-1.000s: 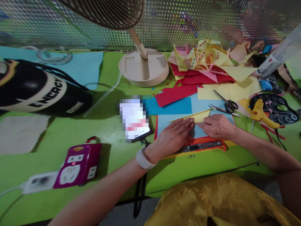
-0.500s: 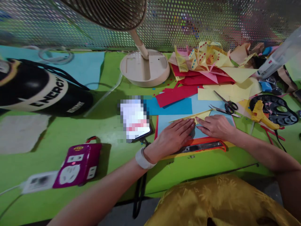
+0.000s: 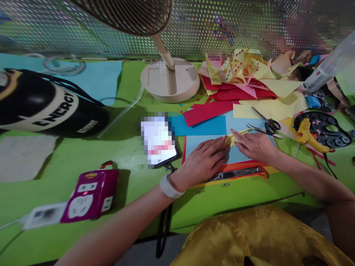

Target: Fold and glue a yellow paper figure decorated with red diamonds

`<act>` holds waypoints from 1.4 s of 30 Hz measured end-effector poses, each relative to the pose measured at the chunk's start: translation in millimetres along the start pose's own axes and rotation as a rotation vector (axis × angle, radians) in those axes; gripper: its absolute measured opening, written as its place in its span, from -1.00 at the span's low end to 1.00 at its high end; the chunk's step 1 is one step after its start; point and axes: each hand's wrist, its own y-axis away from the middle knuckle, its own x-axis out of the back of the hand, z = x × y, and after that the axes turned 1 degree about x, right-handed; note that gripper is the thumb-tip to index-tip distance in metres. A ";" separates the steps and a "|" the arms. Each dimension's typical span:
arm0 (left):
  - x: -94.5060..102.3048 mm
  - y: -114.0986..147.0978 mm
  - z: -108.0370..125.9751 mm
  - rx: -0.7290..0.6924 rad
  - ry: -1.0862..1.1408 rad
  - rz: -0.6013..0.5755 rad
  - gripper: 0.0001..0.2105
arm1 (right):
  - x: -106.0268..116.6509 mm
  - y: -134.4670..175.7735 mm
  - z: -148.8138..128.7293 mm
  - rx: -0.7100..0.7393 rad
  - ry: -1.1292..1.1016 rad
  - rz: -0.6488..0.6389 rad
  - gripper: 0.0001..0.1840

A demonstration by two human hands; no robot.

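A narrow folded piece of yellow paper lies between my hands, above a light blue sheet. My left hand rests from the left with its fingers stretched out and their tips on the paper. From the right, my right hand has its index finger along the paper's upper side and other fingers below, closed round it; part of the paper is hidden there. Just below my hands lies an orange utility knife. Scissors lie beyond my right hand.
A phone lies left of my hands, near a purple power adapter and a black bottle. Behind stands a fan. Red paper and yellow scraps lie at the back right, beside a yellow glue gun.
The yellow paper looks narrower, folded over. My right hand's index finger has moved up and over the paper, and my left fingers have bent slightly.
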 end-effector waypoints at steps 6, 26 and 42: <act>-0.5 0.1 -0.5 -0.052 -0.058 -0.005 -0.62 | 3.0 -1.6 -0.8 0.001 0.012 -0.129 -0.46; 9.3 2.4 -11.3 -0.131 -0.075 -0.110 -0.65 | 6.8 0.8 -1.6 -0.086 0.113 -0.135 -0.51; 14.4 0.1 0.3 -0.006 0.007 0.091 -0.76 | -5.8 4.5 10.9 0.287 0.130 0.211 -0.78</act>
